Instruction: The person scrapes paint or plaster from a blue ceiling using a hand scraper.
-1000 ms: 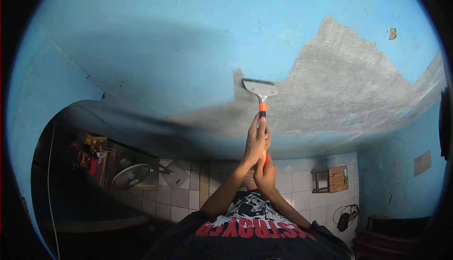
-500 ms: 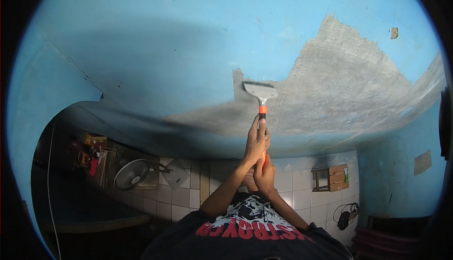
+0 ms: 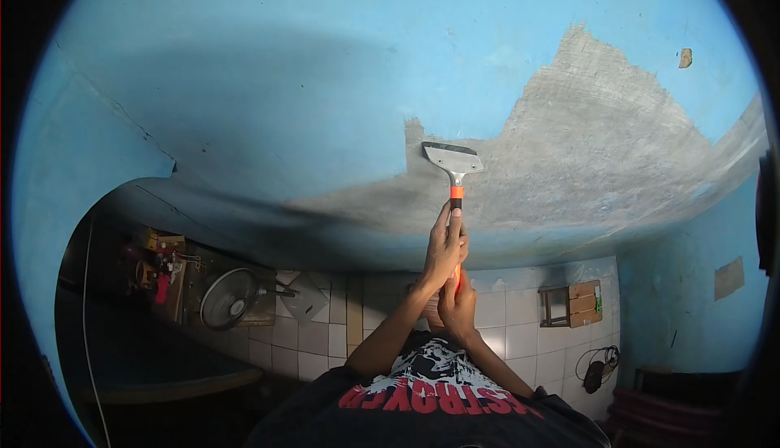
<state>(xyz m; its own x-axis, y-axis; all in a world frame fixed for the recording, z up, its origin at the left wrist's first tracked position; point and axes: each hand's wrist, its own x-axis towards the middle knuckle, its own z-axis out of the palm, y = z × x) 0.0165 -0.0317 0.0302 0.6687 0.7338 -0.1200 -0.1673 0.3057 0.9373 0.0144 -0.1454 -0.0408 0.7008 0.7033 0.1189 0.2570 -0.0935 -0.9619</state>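
Observation:
A wide-bladed scraper (image 3: 452,158) with an orange and black handle points up at the blue wall (image 3: 268,99). Its metal head overlaps a grey stripped patch (image 3: 601,131), near the ragged edge of the blue paint. My left hand (image 3: 444,246) is wrapped round the upper handle, one finger stretched along it toward the head. Lower down, my right hand (image 3: 459,303) closes round the handle's end, just under the left. Part of the handle is hidden by my fingers.
A small wooden stool (image 3: 572,304) stands on the tiled floor (image 3: 520,338) at right, near a black coiled cable (image 3: 595,369). At left are a round fan (image 3: 230,300) and a cluttered shelf (image 3: 166,261). A dark table edge (image 3: 187,385) runs along the lower left.
The scraper head has slid slightly down the wall, and both hands have come down a little with it. The whole view has shifted slightly. Both hands keep their hold.

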